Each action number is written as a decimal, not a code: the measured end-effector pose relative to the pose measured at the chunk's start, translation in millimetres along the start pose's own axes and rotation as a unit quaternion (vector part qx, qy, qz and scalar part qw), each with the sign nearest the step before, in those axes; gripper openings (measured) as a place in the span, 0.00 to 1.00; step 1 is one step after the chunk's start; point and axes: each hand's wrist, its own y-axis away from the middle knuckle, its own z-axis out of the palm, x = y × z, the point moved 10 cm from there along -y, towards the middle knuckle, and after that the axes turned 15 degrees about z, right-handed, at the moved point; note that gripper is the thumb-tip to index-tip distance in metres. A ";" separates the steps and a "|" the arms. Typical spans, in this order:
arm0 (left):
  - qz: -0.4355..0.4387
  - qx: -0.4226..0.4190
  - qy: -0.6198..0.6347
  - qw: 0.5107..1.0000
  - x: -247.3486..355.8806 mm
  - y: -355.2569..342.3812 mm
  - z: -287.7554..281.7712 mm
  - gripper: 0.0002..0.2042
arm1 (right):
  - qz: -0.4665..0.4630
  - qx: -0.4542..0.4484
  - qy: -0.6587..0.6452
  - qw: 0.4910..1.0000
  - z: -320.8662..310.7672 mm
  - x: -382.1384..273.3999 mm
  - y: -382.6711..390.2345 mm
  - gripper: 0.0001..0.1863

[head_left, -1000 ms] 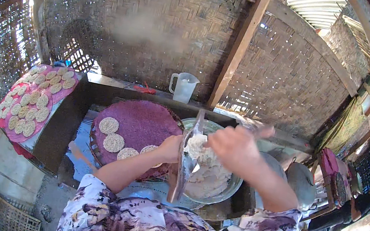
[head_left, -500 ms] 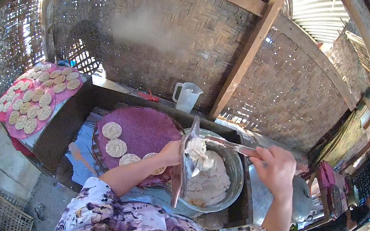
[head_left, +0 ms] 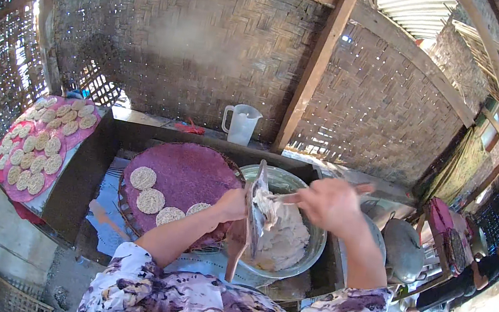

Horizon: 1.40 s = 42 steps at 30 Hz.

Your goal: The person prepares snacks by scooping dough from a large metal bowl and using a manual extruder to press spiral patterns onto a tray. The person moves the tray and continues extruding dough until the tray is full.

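My left hand is closed round a wooden board tool with a metal face, held on edge above the left side of a metal basin. Pale sticky dough clings to the metal face. In my right hand is the wooden handle of a spatula, its blade end against that dough. Soft pale dough fills much of the basin beneath. Left of it, a round tray covered with purple cloth bears several lacy noodle discs along its left and near edges.
A dark trough edge surrounds the tray and basin. Behind stands a translucent jug. More discs lie on pink cloths at far left. A wooden paddle rests on blue cloth. At right are a metal pot and a person.
My right hand has moved left and slightly up, bringing the spatula closer to the board in a steeper-looking grip. My left hand still holds the board. The whole view has shifted slightly.
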 end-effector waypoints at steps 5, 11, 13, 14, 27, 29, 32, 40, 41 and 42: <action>0.040 0.101 0.233 0.966 -92.0 -10.5 14.0 0.20 | 0.118 0.064 -0.064 0.989 -40.3 52.8 11.1 0.09; 0.041 0.061 0.023 0.997 -34.9 -12.2 10.8 0.20 | 0.127 0.020 -0.062 0.990 -17.8 62.2 24.6 0.09; 0.072 0.035 -0.064 0.995 -40.1 -7.0 13.1 0.21 | 0.101 0.011 -0.045 0.994 -13.9 51.9 11.8 0.09; 0.056 0.019 -0.080 0.995 -35.5 -5.8 15.0 0.22 | 0.094 0.003 -0.032 0.995 -11.8 48.0 9.0 0.09; 0.065 0.075 0.226 0.969 -70.9 -12.5 -0.8 0.17 | 0.162 0.080 -0.104 0.978 -21.1 66.1 21.8 0.09; -0.052 0.113 0.521 0.845 -36.3 -16.6 -1.8 0.09 | 0.365 0.086 -0.249 0.893 10.5 103.2 67.7 0.09; 0.022 0.066 0.597 0.799 -54.6 -24.9 4.8 0.08 | 0.471 0.039 -0.476 0.742 112.3 78.0 116.1 0.12; -0.072 0.103 0.568 0.814 -14.0 -9.6 33.1 0.11 | 0.458 -0.071 -0.551 0.694 150.5 11.0 93.4 0.14; -0.047 0.113 0.513 0.849 -13.4 -8.2 26.9 0.10 | 0.465 -0.068 -0.541 0.698 137.9 9.7 85.0 0.14; -0.023 0.122 0.457 0.881 -12.8 -6.2 21.8 0.09 | 0.452 -0.053 -0.512 0.728 133.0 9.4 82.2 0.14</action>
